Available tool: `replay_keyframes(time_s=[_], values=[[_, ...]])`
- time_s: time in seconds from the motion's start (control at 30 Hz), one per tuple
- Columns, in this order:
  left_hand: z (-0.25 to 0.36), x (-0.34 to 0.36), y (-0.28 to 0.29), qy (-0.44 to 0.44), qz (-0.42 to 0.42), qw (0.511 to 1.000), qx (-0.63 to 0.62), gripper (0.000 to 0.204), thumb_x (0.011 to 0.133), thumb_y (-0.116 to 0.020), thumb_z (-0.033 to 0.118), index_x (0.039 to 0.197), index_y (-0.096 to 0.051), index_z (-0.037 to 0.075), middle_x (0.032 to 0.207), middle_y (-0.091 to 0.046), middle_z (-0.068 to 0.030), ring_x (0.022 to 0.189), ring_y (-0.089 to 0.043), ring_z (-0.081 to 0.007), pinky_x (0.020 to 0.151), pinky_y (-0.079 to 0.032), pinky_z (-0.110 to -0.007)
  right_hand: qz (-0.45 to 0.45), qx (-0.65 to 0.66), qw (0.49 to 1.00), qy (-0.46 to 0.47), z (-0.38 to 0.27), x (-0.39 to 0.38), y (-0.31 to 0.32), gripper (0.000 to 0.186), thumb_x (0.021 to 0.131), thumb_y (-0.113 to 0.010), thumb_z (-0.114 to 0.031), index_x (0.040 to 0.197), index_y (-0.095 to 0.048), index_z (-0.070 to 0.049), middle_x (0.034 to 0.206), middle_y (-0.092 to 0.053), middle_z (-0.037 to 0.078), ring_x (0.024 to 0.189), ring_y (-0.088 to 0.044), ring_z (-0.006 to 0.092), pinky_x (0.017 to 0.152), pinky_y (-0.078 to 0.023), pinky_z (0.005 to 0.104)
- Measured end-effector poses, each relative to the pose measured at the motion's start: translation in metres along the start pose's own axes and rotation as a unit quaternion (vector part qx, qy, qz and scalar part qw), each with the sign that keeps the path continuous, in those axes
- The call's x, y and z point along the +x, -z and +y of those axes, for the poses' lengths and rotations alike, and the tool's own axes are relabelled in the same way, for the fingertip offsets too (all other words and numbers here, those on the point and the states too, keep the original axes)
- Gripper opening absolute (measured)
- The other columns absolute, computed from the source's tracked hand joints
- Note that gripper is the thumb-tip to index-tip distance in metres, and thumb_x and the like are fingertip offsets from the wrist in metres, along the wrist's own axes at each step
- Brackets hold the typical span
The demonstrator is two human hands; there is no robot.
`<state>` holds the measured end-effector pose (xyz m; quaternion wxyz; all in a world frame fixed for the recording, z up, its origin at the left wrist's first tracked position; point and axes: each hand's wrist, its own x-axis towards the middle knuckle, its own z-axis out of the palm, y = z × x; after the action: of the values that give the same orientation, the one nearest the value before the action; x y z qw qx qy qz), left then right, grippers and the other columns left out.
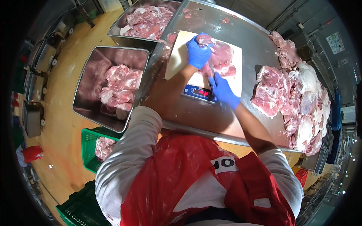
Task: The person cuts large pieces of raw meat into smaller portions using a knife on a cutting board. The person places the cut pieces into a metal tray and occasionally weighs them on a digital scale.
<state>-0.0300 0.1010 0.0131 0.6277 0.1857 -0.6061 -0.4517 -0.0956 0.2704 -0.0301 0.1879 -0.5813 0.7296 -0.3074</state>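
A raw piece of meat (221, 54) lies on a white cutting board (177, 62) on the steel table. My left hand (198, 53), in a blue glove, is closed around the upper left end of this piece. In the fist of my right hand (225, 90), also gloved in blue, is a knife (211, 69). Its blade points away from me and its tip meets the meat near the lower middle. Much of the handle is hidden by my fingers. A blue digital scale (189, 91) with a red display sits at the board's near edge, beside my right hand.
A large pile of raw meat (301, 101) covers the table's right side. Left of the table stand a steel tub of cut meat (120, 86) and another steel bin (147, 20) farther off. Green crates (88, 150) are at lower left. Small scraps (226, 20) lie on the far tabletop.
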Motion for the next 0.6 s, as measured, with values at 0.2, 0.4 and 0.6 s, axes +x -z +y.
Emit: replay_keyframes(time_s=[0.2, 0.4, 0.6], values=[[0.015, 0.005, -0.026, 0.037, 0.018, 0.993, -0.113, 0.007, 0.08, -0.071, 0.008, 0.081, -0.065, 0.004, 0.076, -0.067, -0.0048, 0.072, -0.066, -0.0126, 0.063, -0.052, -0.03, 0.011, 0.122, 0.987, -0.103, -0.025, 0.04, -0.009, 0.028, 0.104, -0.044, -0.025, 0.106, -0.052, 0.001, 0.075, -0.06, 0.031, 0.066, -0.059, 0.0498, 0.06, -0.048, 0.0518], [-0.035, 0.024, 0.02, 0.097, 0.039, 0.994, 0.044, 0.006, 0.083, -0.069, 0.012, 0.086, -0.066, 0.007, 0.075, -0.064, -0.0018, 0.069, -0.066, -0.0176, 0.064, -0.054, -0.032, -0.08, -0.155, 0.985, -0.019, -0.021, -0.092, 0.008, 0.021, 0.101, -0.052, -0.021, 0.102, -0.047, -0.001, 0.073, -0.061, 0.031, 0.069, -0.061, 0.0511, 0.058, -0.047, 0.0558], [-0.027, 0.021, 0.116, 0.17, -0.062, 0.948, -0.263, 0.008, 0.091, -0.052, 0.012, 0.088, -0.06, 0.01, 0.081, -0.059, -0.002, 0.08, -0.063, -0.0166, 0.075, -0.052, -0.031, 0.013, -0.066, 0.993, -0.094, -0.031, -0.143, 0.048, 0.019, 0.1, -0.054, -0.019, 0.1, -0.046, -0.001, 0.071, -0.062, 0.027, 0.068, -0.062, 0.0481, 0.055, -0.046, 0.0516]])
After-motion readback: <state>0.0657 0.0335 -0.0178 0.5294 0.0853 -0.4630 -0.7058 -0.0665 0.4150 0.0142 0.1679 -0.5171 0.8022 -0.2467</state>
